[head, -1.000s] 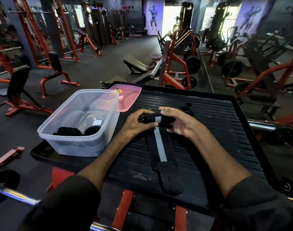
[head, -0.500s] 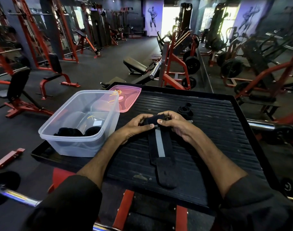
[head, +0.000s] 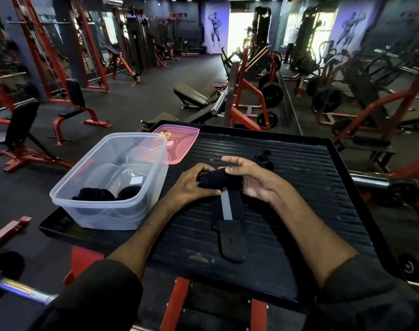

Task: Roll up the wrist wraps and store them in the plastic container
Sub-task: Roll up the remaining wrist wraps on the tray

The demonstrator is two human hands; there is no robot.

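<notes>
left hand (head: pixel 191 185): fingers curled round the left end of the rolled part of the wrist wrap (head: pixel 214 179), thumb on its near side; it grips the roll.
right hand (head: pixel 254 181): palm turned toward the roll, thumb tip pressed on the roll's right end, index finger stretched out above it; it holds the wrap between thumb and palm.
wrist wrap: black with a grey centre stripe; its far end is wound into a thick roll held between both hands; the unrolled tail lies flat on the worktop and runs toward the near edge, ending in a plain black tab.
plastic container (head: pixel 103 216): clear, rectangular, open-topped; stands on the left part of the worktop, just left of the left hand.
rolled wraps (head: pixel 94 194): two black rolls side by side on the container floor, at its near end.
pink lid (head: pixel 182 142): translucent; lies flat beyond the container, partly hidden behind its far right corner.
loose wrap (head: pixel 263 160): small black bundle on the worktop, just beyond the right hand.
worktop (head: pixel 311 211): black ribbed platform with a raised rim, on a red frame.
surroundings: gym floor; weight bench (head: pixel 191 93) and weight plate (head: pixel 271 94) far behind the worktop.
</notes>
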